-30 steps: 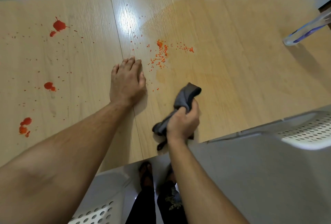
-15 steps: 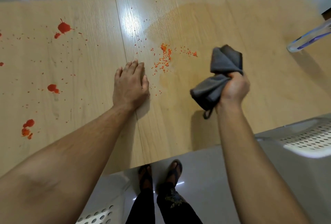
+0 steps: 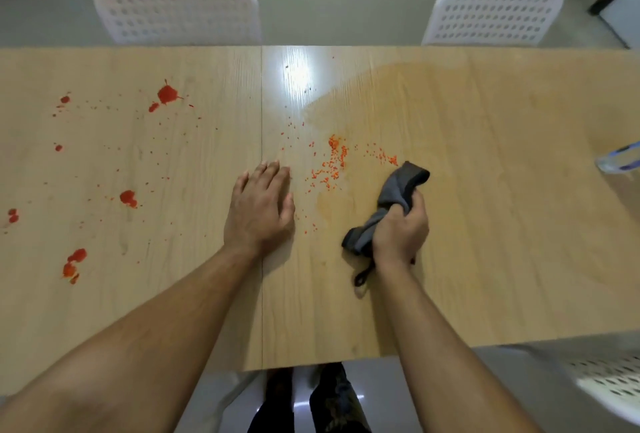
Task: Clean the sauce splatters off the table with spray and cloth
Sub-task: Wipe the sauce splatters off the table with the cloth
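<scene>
On the light wooden table [image 3: 485,224], just right of the seam that runs down its middle, the right hand [image 3: 401,235] is clenched around a bunched dark grey cloth [image 3: 394,200]. One end of the cloth sticks up past the fingers toward the far side, its tip just beside the right end of a scatter of small orange-red sauce specks [image 3: 336,162]; the other end bulges out on the thumb side, and a thin dark loop [image 3: 362,278] hangs from it near the wrist. Whether the cloth presses on the wood or is held slightly above it I cannot tell.

The left hand [image 3: 259,211] lies flat and released, palm down, fingers together and pointing away, straddling the seam, with the speck scatter just to its right. It grasps nothing.

Left of the seam the surface carries larger red sauce blots [image 3: 167,95], spread from the far side to the near left edge, with fine droplets between them. Right of the seam a faint darker, damp-looking patch [image 3: 415,103] covers the wood behind and around the specks.

At the right edge of the view, well apart from both hands, part of a clear spray bottle [image 3: 620,157] shows on the table. Two white perforated chairs [image 3: 178,11] stand on the far side, and another white chair [image 3: 609,380] shows at the near right corner
</scene>
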